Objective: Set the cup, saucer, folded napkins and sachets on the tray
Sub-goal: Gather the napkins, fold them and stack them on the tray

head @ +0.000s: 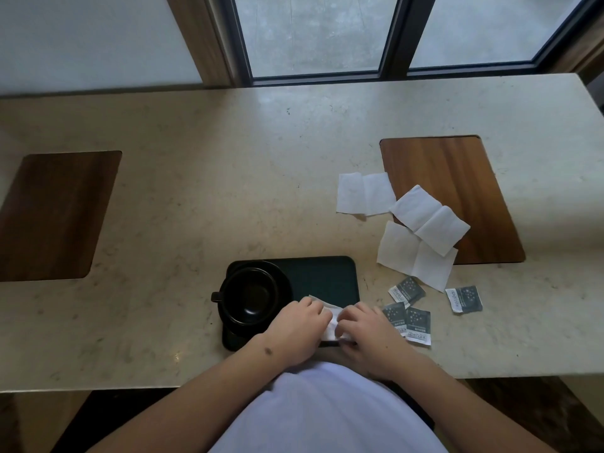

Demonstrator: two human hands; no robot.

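1. Two bare forearms reach forward from a white shirt (327, 410) at the bottom of the view, over the near edge of a pale stone counter (228, 178).
2. Both hands meet over the near edge of a dark tray (327, 276); the left hand (295, 328) and the right hand (366, 331) have their fingers curled onto a white napkin (331, 317), which lies creased between them on the tray.
3. On the tray's left end sits a black saucer (284, 282) with a black cup (250, 294) on it, the cup's handle pointing left past the tray's edge.
4. Three more napkins lie unfolded on the counter to the right of the tray: a far napkin (364, 192), a middle napkin (429, 220) resting partly on a wooden panel (464, 178), and a near napkin (415, 255) partly under the middle one.
5. Four dark sachets lie on the counter off the tray: one sachet (407, 291) just right of the tray, a pair of sachets (410, 323) overlapping beside the right hand, and a lone sachet (464, 299) farther right.
6. Another wooden panel, darker (55, 214), is set into the counter at far left, and a window (313, 31) with dark frames runs behind.
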